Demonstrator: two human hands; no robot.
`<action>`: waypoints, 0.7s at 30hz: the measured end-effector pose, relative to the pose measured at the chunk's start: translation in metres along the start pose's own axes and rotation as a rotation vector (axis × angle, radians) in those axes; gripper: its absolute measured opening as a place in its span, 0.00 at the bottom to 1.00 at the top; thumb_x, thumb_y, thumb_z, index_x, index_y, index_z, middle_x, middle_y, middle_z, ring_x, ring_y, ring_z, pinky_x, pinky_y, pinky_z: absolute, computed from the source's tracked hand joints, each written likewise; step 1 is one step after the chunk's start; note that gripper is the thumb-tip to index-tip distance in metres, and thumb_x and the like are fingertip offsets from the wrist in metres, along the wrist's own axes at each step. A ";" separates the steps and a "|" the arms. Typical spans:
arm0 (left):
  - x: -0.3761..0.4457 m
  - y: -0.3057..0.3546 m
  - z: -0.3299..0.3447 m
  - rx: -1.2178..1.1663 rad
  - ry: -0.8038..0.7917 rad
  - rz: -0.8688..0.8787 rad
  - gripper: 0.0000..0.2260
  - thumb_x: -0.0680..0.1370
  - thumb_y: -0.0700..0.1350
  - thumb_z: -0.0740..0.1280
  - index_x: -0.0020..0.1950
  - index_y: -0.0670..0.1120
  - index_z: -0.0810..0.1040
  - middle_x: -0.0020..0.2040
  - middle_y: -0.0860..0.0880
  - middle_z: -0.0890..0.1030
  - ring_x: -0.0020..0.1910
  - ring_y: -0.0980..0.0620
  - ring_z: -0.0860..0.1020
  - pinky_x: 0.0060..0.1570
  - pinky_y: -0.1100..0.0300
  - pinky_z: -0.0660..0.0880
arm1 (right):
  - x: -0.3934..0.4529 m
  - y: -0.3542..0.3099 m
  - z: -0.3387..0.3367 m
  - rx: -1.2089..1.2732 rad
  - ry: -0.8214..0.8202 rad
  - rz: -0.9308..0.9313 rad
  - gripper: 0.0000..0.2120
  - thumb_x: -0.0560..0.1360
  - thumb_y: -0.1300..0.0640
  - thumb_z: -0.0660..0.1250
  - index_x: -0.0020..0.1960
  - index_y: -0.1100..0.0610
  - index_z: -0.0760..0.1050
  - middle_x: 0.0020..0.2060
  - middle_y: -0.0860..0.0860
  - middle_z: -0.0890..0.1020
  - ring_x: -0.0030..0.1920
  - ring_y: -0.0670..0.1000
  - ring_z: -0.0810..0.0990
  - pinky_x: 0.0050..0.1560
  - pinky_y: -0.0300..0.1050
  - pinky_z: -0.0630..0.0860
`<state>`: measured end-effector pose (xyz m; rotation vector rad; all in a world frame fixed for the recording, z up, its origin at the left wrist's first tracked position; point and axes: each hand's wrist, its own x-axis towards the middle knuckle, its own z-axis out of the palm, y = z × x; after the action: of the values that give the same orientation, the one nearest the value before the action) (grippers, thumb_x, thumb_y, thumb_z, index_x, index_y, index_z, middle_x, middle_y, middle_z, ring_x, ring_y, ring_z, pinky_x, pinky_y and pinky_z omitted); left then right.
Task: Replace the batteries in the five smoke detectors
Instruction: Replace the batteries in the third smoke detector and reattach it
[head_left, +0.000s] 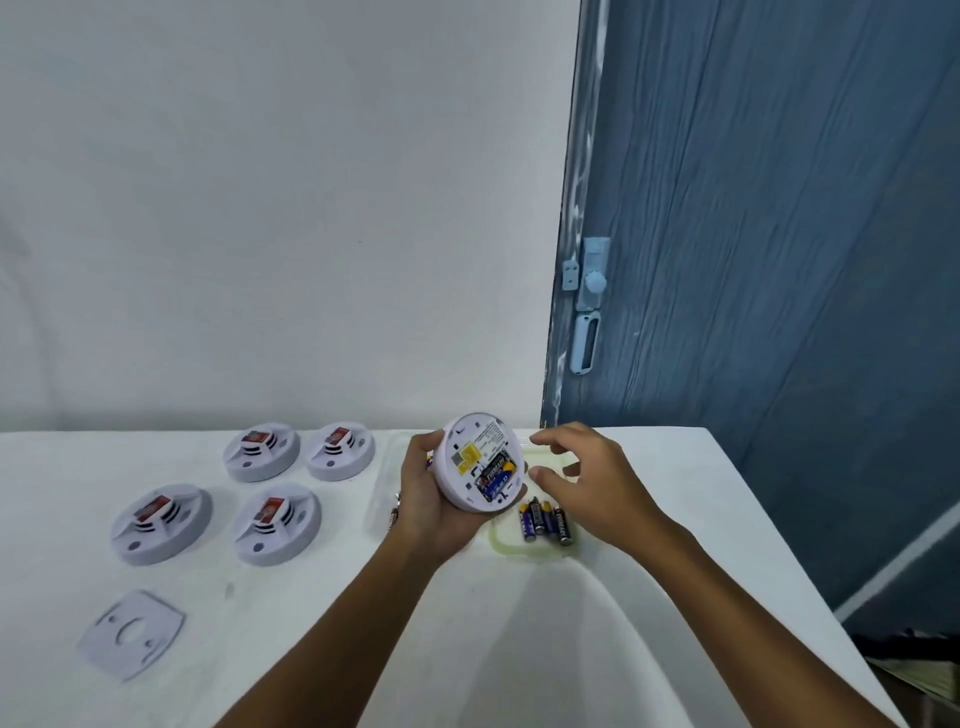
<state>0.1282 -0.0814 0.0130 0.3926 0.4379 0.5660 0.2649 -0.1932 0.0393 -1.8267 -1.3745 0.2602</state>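
Observation:
My left hand (428, 506) grips a round white smoke detector (467, 460), tilted so its back faces me. Its battery bay is uncovered and holds blue-black batteries (496, 474). My right hand (587, 480) hovers just right of the detector with fingers loosely spread, holding nothing. Below it, three loose blue-black batteries (545, 522) lie on a clear lid (501, 543). Several more white detectors sit face up on the table at the left: (262, 451), (340, 450), (161, 522), (277, 526). A flat white mounting plate (132, 631) lies at the front left.
A clear plastic container (382, 499) stands behind my left hand, mostly hidden. The white table (675, 519) ends at the right near a blue door (779, 260) with a pale latch (589, 304). A white wall stands behind the table.

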 end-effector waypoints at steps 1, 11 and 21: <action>0.003 -0.006 0.001 -0.014 -0.005 -0.001 0.21 0.73 0.54 0.61 0.57 0.42 0.81 0.56 0.36 0.80 0.56 0.35 0.75 0.60 0.39 0.69 | -0.002 0.002 0.000 0.018 0.020 0.005 0.13 0.74 0.57 0.70 0.59 0.54 0.78 0.52 0.44 0.76 0.52 0.42 0.74 0.50 0.34 0.73; 0.008 -0.029 0.008 -0.031 -0.006 0.018 0.26 0.72 0.55 0.60 0.65 0.42 0.75 0.55 0.37 0.80 0.54 0.38 0.74 0.59 0.44 0.69 | -0.017 0.026 0.030 0.190 0.074 0.107 0.11 0.73 0.62 0.70 0.55 0.55 0.77 0.55 0.47 0.75 0.54 0.43 0.75 0.53 0.39 0.76; 0.018 -0.032 0.005 0.002 0.057 0.032 0.24 0.75 0.56 0.56 0.63 0.42 0.75 0.54 0.39 0.79 0.54 0.41 0.74 0.52 0.47 0.72 | -0.006 0.025 0.034 0.427 0.009 0.375 0.15 0.67 0.55 0.77 0.48 0.53 0.75 0.52 0.49 0.79 0.50 0.45 0.79 0.40 0.37 0.77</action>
<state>0.1574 -0.0967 -0.0027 0.3868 0.4875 0.6095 0.2600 -0.1839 -0.0024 -1.6993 -0.8748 0.6840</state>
